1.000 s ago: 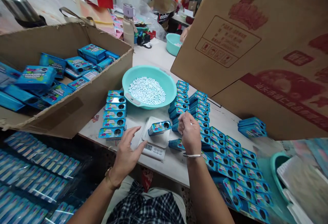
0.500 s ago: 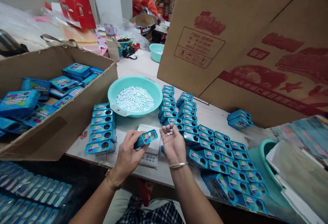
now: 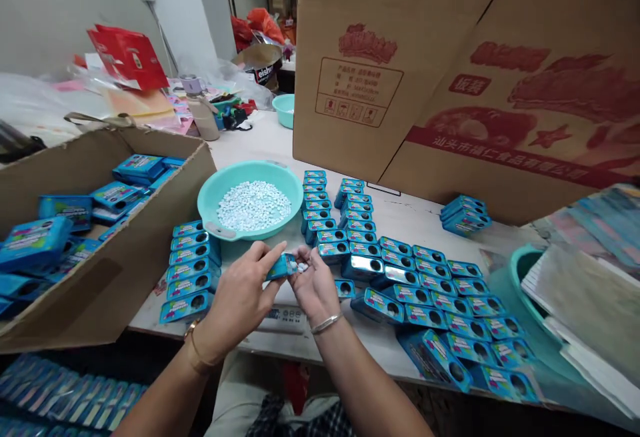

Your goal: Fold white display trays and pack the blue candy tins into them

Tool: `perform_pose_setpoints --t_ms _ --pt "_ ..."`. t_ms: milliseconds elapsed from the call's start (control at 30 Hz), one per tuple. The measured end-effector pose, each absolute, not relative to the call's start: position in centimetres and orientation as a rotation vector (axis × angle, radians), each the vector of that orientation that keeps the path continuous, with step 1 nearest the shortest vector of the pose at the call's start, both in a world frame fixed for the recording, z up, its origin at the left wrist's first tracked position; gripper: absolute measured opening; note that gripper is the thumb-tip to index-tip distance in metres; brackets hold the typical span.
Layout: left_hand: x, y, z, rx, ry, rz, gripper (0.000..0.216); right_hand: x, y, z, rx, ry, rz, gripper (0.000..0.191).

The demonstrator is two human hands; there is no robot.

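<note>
My left hand (image 3: 244,296) grips a small blue tin (image 3: 281,267), tilted with its end against the palm of the other hand. My right hand (image 3: 319,290) is cupped, palm up, around several white candies (image 3: 302,267) at the tin's opening. Beneath both hands a white scale (image 3: 283,321) is mostly hidden. Just beyond them stands a turquoise basin (image 3: 208,218) holding a layer of white candies (image 3: 255,205). Rows of blue tins (image 3: 363,248) with round dark holes in their tops stand right of my hands, and a shorter row (image 3: 189,270) stands to the left.
An open cardboard box (image 3: 165,220) with blue tins occupies the left side. A big printed carton (image 3: 360,137) rises behind the table. At right, papers lie over a turquoise tub (image 3: 520,270). A bottle (image 3: 203,114) and a second basin (image 3: 284,109) stand farther back.
My hands have come together: the tin now tips against my right palm, where before it was held apart from the candies. The view has shifted slightly to the right.
</note>
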State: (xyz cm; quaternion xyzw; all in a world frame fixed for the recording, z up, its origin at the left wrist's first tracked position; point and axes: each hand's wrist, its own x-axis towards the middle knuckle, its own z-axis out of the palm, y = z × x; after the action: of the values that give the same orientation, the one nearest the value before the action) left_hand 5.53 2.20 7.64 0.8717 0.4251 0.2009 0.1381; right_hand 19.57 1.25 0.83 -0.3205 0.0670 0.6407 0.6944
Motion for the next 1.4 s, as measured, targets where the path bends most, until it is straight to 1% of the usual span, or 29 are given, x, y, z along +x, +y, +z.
perform_pose_setpoints --t_ms 100,167,233,333,433,533,633,700,767,933,1000,1033,1100,1133,1167,1200,1300,1400 --pt "5.6 1.9 8.4 2.608 1.202 0.595 0.062 19.6 1.1 1.2 -0.663 0.196 1.422 0.028" --pt "5.7 1.9 8.4 2.646 1.21 0.543 0.059 19.5 1.1 1.5 -0.663 0.25 1.433 0.033" --pt "5.7 2.0 8.0 2.637 1.221 0.498 0.055 19.5 1.0 1.6 -0.692 0.288 1.441 0.034" --pt "5.6 2.2 7.4 2.572 1.216 0.528 0.054 19.6 0.9 1.4 -0.711 0.279 1.415 0.027" --pt "5.4 2.1 7.9 2.505 1.206 0.585 0.053 19.8 0.9 1.3 -0.718 0.225 1.4 0.021" --pt "5.3 2.1 8.8 2.415 1.177 0.65 0.051 20.1 0.9 1.5 -0.718 0.182 1.413 0.02" --pt "5.0 2.4 8.4 2.255 1.103 0.787 0.042 20.7 0.8 1.9 -0.724 0.132 1.42 0.02" --pt "4.8 2.8 6.8 2.095 1.086 0.914 0.036 21.4 0.8 2.1 -0.728 0.154 1.412 0.022" --pt "4.7 3.1 4.2 1.905 1.106 1.019 0.035 22.3 0.7 2.4 -0.714 0.183 1.395 0.025" --pt "5.5 3.1 -2.6 1.554 1.12 1.065 0.04 24.1 0.2 2.8 -0.662 0.028 1.41 0.018" --pt "5.5 2.9 -3.9 1.486 1.112 1.065 0.044 24.5 0.0 2.8 -0.697 -0.061 1.42 0.016" --pt "5.3 2.7 -4.0 1.473 1.106 1.063 0.05 24.6 -0.2 2.9 -0.722 -0.1 1.416 0.016" --pt "4.4 2.1 -3.6 1.469 1.098 1.082 0.068 24.9 -0.5 2.9 -0.765 -0.158 1.401 0.016" --pt "3.7 1.7 -3.1 1.461 1.101 1.111 0.074 25.0 -0.7 3.0 -0.783 -0.178 1.393 0.016" --pt "2.9 1.2 -2.5 1.441 1.115 1.155 0.076 25.1 -0.8 3.0 -0.799 -0.196 1.385 0.017" --pt "2.1 0.6 -1.7 1.408 1.136 1.208 0.072 25.2 -0.9 3.1 -0.815 -0.215 1.377 0.018" --pt "-0.3 -1.7 0.6 1.264 1.23 1.436 0.051 25.4 -1.3 3.2 -0.866 -0.276 1.357 0.02" --pt "-2.1 -3.6 2.0 1.097 1.276 1.713 0.04 25.3 -1.3 3.2 -0.909 -0.32 1.356 0.022"
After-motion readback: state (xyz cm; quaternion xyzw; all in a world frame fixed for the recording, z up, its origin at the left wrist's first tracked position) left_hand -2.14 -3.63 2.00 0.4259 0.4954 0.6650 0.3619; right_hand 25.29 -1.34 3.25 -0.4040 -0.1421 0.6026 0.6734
